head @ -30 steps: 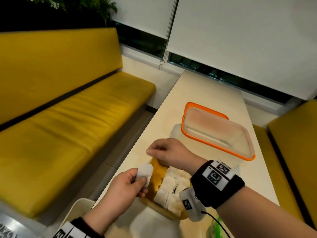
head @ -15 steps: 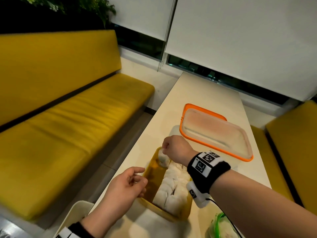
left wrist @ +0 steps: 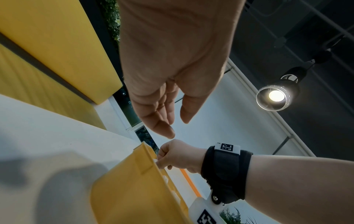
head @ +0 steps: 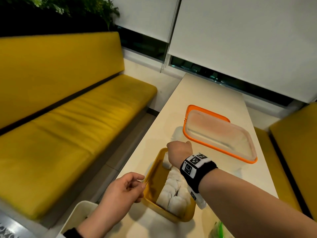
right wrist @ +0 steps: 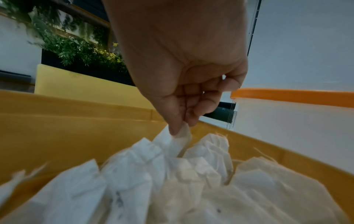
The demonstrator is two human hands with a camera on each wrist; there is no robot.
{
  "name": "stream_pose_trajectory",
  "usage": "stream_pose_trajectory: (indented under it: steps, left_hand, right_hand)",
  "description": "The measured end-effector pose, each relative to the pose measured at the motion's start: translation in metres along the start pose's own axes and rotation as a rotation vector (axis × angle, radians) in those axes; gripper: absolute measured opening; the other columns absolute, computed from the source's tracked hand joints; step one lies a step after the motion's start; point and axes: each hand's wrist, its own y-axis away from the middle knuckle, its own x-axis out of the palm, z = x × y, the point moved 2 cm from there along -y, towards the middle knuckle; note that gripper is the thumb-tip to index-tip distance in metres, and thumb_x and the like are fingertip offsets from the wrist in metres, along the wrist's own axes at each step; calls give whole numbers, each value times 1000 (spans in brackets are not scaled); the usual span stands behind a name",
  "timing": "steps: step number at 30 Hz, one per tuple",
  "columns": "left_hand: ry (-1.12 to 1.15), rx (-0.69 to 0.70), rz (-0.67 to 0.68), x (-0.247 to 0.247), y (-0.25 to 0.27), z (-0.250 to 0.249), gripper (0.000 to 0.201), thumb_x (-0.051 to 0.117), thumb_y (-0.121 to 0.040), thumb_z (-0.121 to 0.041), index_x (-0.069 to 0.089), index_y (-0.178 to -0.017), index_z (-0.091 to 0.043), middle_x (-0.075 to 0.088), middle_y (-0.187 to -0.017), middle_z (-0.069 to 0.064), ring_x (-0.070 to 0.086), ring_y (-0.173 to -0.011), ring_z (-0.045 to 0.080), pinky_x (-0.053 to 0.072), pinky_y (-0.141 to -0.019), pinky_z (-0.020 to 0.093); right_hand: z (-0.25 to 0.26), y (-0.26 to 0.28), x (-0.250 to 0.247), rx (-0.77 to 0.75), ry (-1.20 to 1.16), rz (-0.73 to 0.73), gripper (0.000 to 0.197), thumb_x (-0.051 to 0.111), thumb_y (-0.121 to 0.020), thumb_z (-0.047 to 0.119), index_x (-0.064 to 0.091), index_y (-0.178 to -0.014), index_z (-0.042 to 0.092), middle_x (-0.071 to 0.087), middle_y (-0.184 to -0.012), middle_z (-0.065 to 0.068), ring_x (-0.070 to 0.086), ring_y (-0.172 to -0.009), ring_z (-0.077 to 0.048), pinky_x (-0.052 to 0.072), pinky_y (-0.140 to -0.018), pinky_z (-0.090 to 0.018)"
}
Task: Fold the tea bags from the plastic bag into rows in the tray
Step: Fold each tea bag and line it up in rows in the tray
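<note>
A yellow tray [head: 155, 170] sits on the pale table near its left edge, with several white folded tea bags [head: 173, 191] lined up in its right part. My right hand [head: 178, 152] reaches down into the tray's far end and pinches a white tea bag [right wrist: 177, 141] between thumb and fingers, set among the others. My left hand [head: 127, 186] hovers by the tray's left rim, fingers loosely curled and holding nothing. A corner of the plastic bag [head: 217, 231] with a green strip shows at the bottom right.
A clear box with an orange rim [head: 221, 134] stands just beyond the tray, close to my right hand. Yellow benches [head: 68, 134] flank the table. A white bin [head: 80, 215] stands below the table's left edge.
The tea bag held in my left hand a second ago has passed to my right hand, which lowered it into the tray's far end. My left hand is now free.
</note>
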Motion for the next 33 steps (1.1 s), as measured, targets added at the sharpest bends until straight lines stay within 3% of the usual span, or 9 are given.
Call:
stream_pose_trajectory:
  steps: [8, 13, 15, 17, 20, 23, 26, 29, 33]
  left_hand:
    - [1, 8, 10, 3, 5, 2, 12, 64, -87, -8, 67, -92, -19, 68, -67, 1, 66, -62, 11, 57, -62, 23]
    - [11, 24, 29, 9, 7, -1, 12, 62, -87, -4, 66, -96, -12, 63, -71, 9, 62, -55, 6, 55, -57, 18]
    - [-3, 36, 39, 12, 8, -4, 13, 62, -87, -4, 66, -96, -12, 63, -74, 12, 63, -55, 6, 54, -57, 18]
    - [-13, 51, 48, 14, 8, -6, 13, 63, -86, -5, 66, -96, -13, 64, -76, 14, 64, -57, 8, 56, -61, 20]
    - [-35, 65, 52, 17, 8, -7, 13, 65, -86, -8, 67, -96, -16, 68, -75, 12, 68, -64, 15, 59, -68, 28]
    - [-41, 75, 63, 22, 10, -6, 13, 65, -86, -7, 68, -96, -15, 68, -74, 12, 67, -68, 22, 59, -71, 32]
    - [-48, 77, 104, 34, 10, -6, 14, 64, -85, -4, 68, -95, -13, 66, -71, 7, 65, -68, 22, 58, -69, 33]
    - [-99, 68, 160, 52, 11, -6, 15, 66, -84, -8, 69, -93, -20, 70, -73, 7, 68, -71, 26, 57, -74, 39]
    - [-150, 56, 326, 100, 15, -14, 16, 66, -85, -14, 69, -92, -28, 73, -82, -1, 70, -79, 20, 57, -76, 32]
  right_hand:
    - [7, 7, -1, -17, -31, 37, 22, 46, -86, 8, 57, -102, 18, 63, -106, -4, 53, -101, -24, 31, -90, -39]
    - [9, 22, -2, -33, -25, 181, 17, 50, -86, 18, 49, -69, 15, 50, -79, -3, 46, -86, -26, 28, -97, -48]
    - [5, 28, -9, -37, -130, 202, 17, 47, -90, 22, 59, -82, 12, 54, -91, -6, 45, -93, -28, 27, -99, -50]
    - [-7, 35, -19, -30, -344, 157, 26, 43, -94, 24, 65, -105, 16, 60, -109, -6, 49, -106, -28, 31, -101, -49]
    - [-39, 63, -37, -24, -678, -42, 19, 47, -93, 26, 66, -95, 28, 66, -111, 2, 56, -105, -22, 45, -95, -44]
    - [-81, 114, -35, 34, -982, -222, 14, 55, -91, 19, 69, -92, 19, 70, -100, 4, 61, -93, -13, 49, -81, -26]
    - [-129, 174, 2, 198, -1151, -309, 14, 58, -90, 12, 70, -87, 20, 72, -88, 10, 62, -85, -4, 45, -74, -16]
    - [-173, 218, 61, 402, -1156, -324, 16, 63, -87, 12, 69, -81, 25, 73, -83, 8, 66, -85, -9, 52, -81, -31]
    - [-182, 256, 119, 484, -1025, -195, 10, 66, -86, 20, 66, -80, 28, 70, -82, 9, 62, -74, -5, 44, -62, -16]
